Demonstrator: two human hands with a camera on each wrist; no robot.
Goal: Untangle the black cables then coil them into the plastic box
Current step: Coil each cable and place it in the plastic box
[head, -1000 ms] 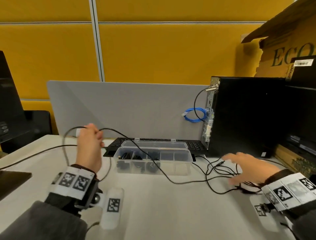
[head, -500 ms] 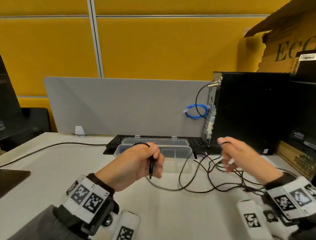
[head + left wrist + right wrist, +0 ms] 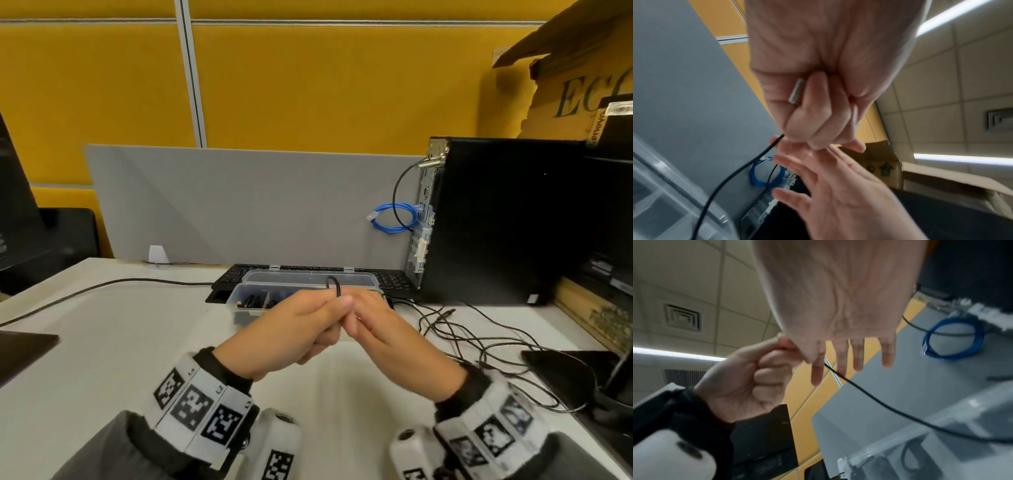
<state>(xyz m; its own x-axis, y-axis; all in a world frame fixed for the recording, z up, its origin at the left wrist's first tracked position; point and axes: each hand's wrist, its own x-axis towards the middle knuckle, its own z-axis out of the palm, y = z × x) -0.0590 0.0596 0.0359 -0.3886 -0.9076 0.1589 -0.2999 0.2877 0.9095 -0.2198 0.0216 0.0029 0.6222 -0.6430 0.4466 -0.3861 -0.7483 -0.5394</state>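
Black cable (image 3: 335, 287) pinched at a small loop between thumb and forefinger of left hand (image 3: 294, 329), raised above counter (image 3: 137, 342) just in front of plastic box (image 3: 308, 284). From the left wrist view, left fingers (image 3: 813, 123) curled tight into a fist, a metal plug tip (image 3: 796, 91) poking out against the palm, cable running down and away from the fist toward the box. Right hand (image 3: 387, 342) brought up against the left, touching it at the fingertips; right fingers (image 3: 857, 353) straight and spread, forefinger lying along the cable. Cannot tell whether the right thumb bears on the cable.

Plastic box open, lid tipped back, dark coiled leads lying in its left compartments, standing on the counter against a black keyboard (image 3: 390, 277). More black cables (image 3: 479, 335) sprawled in a loose tangle on the counter to the right of the hands, reaching toward a black computer tower (image 3: 507, 219). Blue network cable (image 3: 394, 219) coiled at the tower's rear. Grey divider panel (image 3: 239, 205) behind the keyboard, yellow wall above. One long dark lead (image 3: 102, 287) trailing off across the counter to the left.
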